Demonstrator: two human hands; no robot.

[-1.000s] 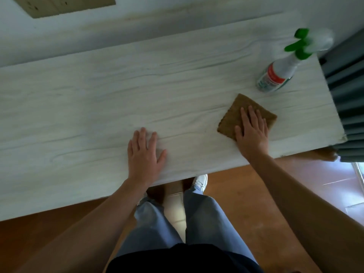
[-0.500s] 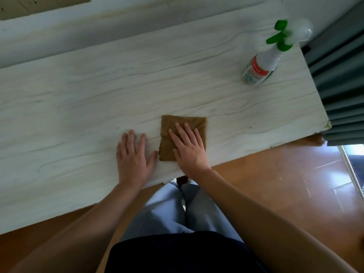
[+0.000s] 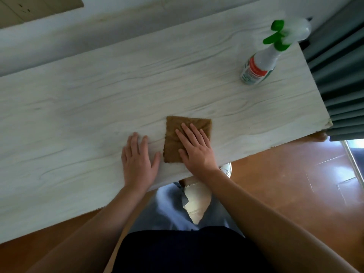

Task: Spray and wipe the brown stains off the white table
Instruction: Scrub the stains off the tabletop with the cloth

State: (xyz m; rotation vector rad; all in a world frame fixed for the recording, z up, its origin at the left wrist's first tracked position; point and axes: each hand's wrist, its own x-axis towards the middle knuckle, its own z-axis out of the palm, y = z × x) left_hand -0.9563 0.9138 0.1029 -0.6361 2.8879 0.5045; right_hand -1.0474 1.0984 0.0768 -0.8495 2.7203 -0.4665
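A brown cloth (image 3: 177,131) lies flat on the white wood-grain table (image 3: 98,95) near its front edge. My right hand (image 3: 195,146) presses down on the cloth with fingers spread. My left hand (image 3: 137,158) rests palm-down on the bare tabletop just left of the cloth, holding nothing. A white spray bottle (image 3: 262,62) with a green trigger stands at the table's far right corner, well away from both hands. I see no distinct brown stains on the surface.
Grey curtains (image 3: 338,75) hang past the table's right end. A white wall (image 3: 118,24) runs behind the table. Orange-brown floor (image 3: 295,184) and my legs show below the front edge.
My right hand slid the cloth leftward from the right part of the table to just beside my left hand over the last second. The left hand stayed planted.
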